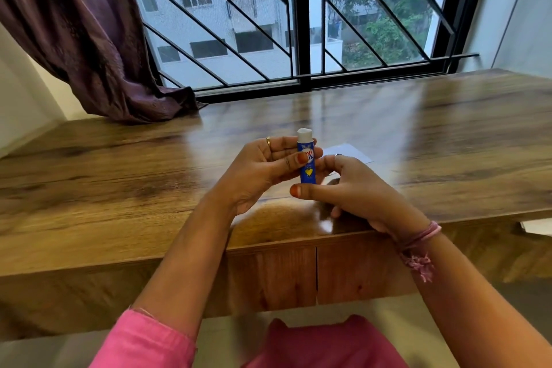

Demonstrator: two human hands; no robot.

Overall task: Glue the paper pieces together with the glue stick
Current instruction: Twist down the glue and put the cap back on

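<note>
Glue stick [306,160] upright, uncapped, white glue exposed at top, blue barrel w/ yellow heart label. Held above the wooden bench [119,176], roughly centre, near front edge.

Left hand [268,170]: palm up, fingers [291,146] curled behind the barrel, thumb pressing on the front label, so pinching the stick mid-barrel. Gold ring on one finger.

Right hand [352,188]: just right of the stick, fingers curled toward its lower end, thumb sticking out left below the barrel base. Contact w/ the stick: can't tell, fingertips hidden behind the hand. Ring on one finger, pink thread band [418,242] on the wrist.

Paper piece [343,151]: white, flat on bench just behind the right hand, mostly hidden by it. 2nd piece not discernible.

Other: purple curtain [89,39] bunched at bench's back-left corner, barred window [298,15] behind bench, white sheet edge [537,225] poking out under bench top at far right. Pink sleeve [143,340] on left arm.
</note>
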